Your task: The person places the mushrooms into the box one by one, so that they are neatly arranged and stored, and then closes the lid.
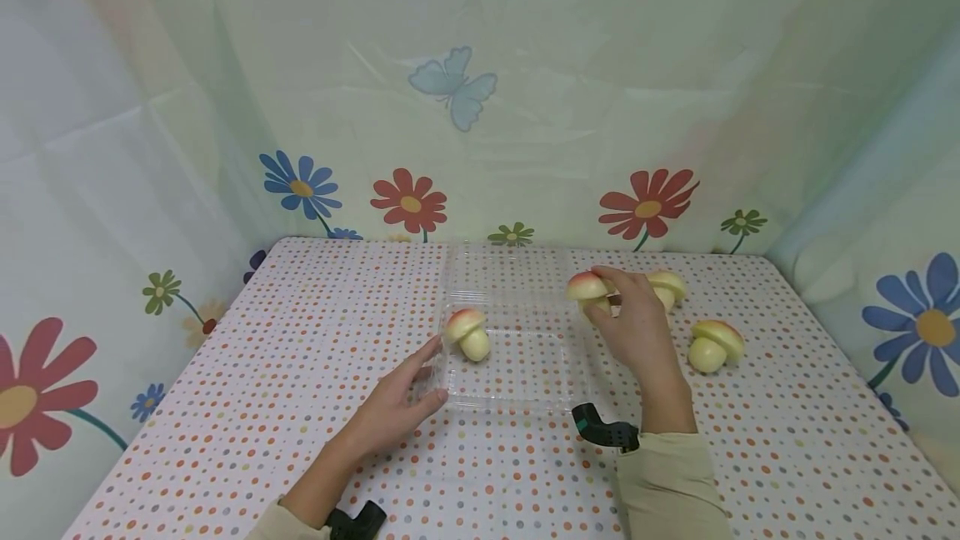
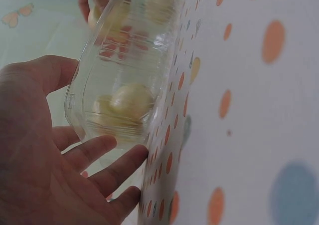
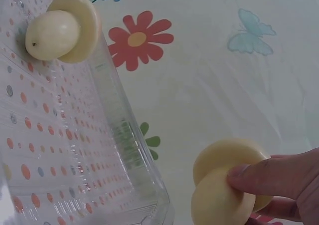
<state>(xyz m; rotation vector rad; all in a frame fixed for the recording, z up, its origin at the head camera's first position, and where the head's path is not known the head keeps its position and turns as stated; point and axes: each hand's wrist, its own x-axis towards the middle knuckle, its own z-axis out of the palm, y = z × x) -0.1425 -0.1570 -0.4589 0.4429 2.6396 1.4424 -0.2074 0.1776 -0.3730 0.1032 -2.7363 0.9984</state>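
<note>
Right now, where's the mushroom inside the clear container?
Head view: the mushroom sits at the left side of the clear container, just beyond the left hand's fingertips.

The clear box (image 1: 517, 402) sits open. One yellow mushroom (image 1: 474, 347) lies tipped inside, on its left — another mushroom (image 1: 585, 286) (red-topped too) is held up near its right.

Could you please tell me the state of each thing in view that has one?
Container: open
Lid: folded back
Inside mushroom: lying on its side
Held mushroom: cap up
Right hand: pinching the held mushroom
Near mushroom: on the table, tilted
Far mushroom: on the table, partly hidden by the right hand
Left hand: fingers extended, at the container's left side
</note>
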